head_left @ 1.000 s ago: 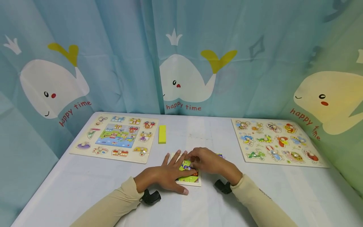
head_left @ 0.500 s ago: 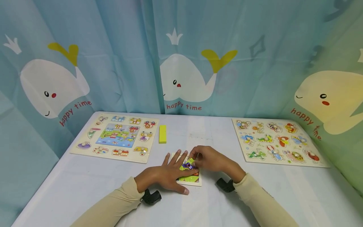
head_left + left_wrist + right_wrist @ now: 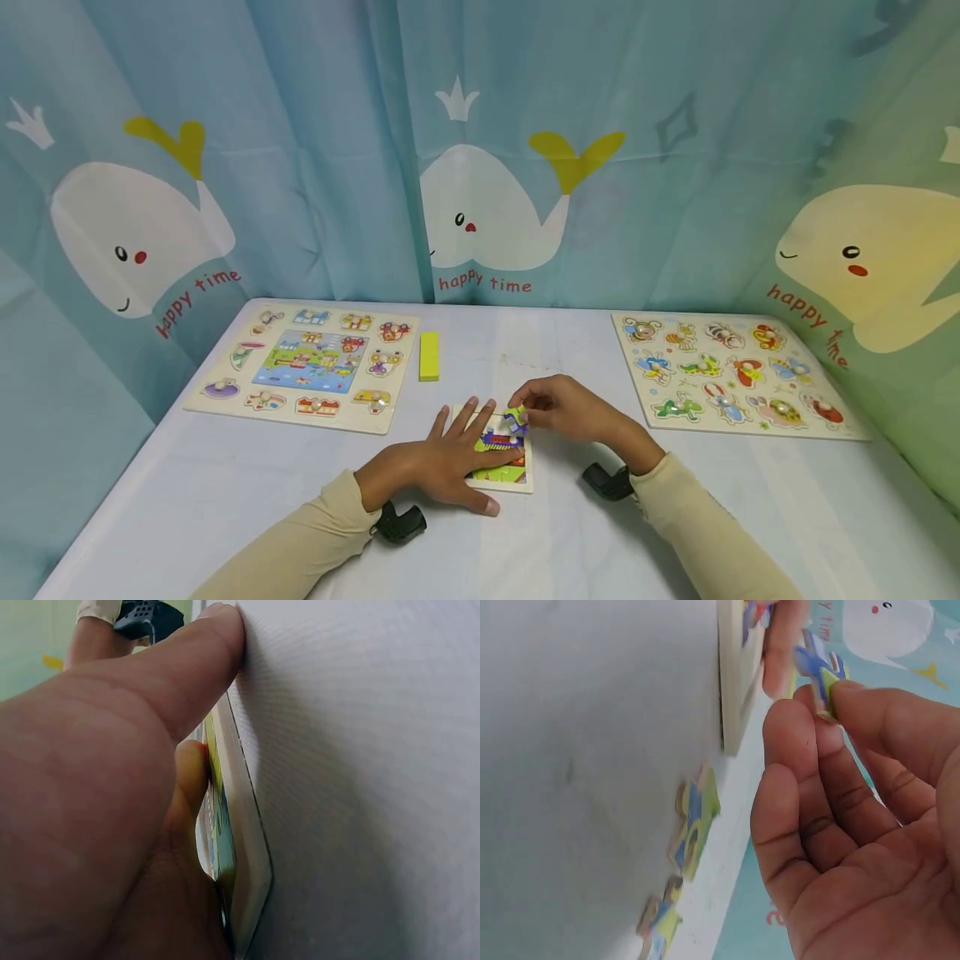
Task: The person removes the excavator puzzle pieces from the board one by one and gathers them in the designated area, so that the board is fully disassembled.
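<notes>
My left hand [image 3: 448, 462] lies spread over a small jigsaw puzzle board [image 3: 529, 477] with a pale frame, its fingers straight and its thumb on the cloth below. The picture on the board is green, purple and red, partly hidden by that hand. My right hand [image 3: 568, 410] pinches a green and blue-purple jigsaw piece [image 3: 516, 420] between thumb and fingers, tilted up at the board's upper right corner. In the right wrist view the piece [image 3: 823, 679] shows at the fingertips, apart from the board's rim [image 3: 730, 690].
Two loose jigsaw pieces, one nearer [image 3: 697, 821] and one farther [image 3: 660, 926] from the board, lie on the cloth. A yellow block [image 3: 429, 357] stands behind. Knobbed puzzle boards lie at left [image 3: 240, 398] and right [image 3: 637, 375]. A whale-print curtain [image 3: 345, 167] closes the back.
My right hand has drawn back up and to the right, and the piece it pinches now shows tilted at the board's upper right. The left hand has stayed in place.
</notes>
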